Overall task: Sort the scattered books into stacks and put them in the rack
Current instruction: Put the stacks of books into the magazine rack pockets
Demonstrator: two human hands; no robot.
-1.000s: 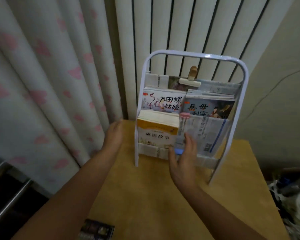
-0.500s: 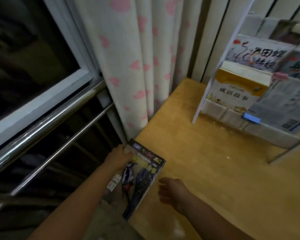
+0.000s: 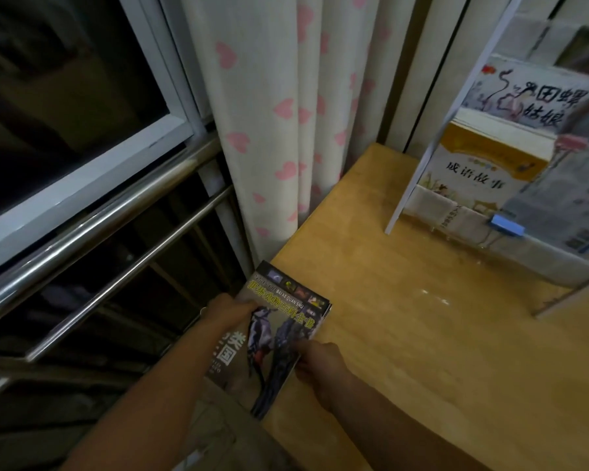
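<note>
Step in hand: picking up dark glossy bird-cover book (image 3: 279,338) at near-left corner of light wooden surface (image 3: 405,317), well apart from white metal-frame rack (image 3: 419,185). Left hand (image 3: 230,312) grips its left edge, right hand (image 3: 320,363) pinches its right edge. Next, likely: lift book, carry to rack, find free slot.

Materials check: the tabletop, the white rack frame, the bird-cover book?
Light wooden tabletop: wood or wood-look laminate, faint grain, satin sheen. White tubular rack frame: probably painted metal, thin and smooth. Dark bird-cover book: glossy paper cover, likely a thin paperback.
</note>
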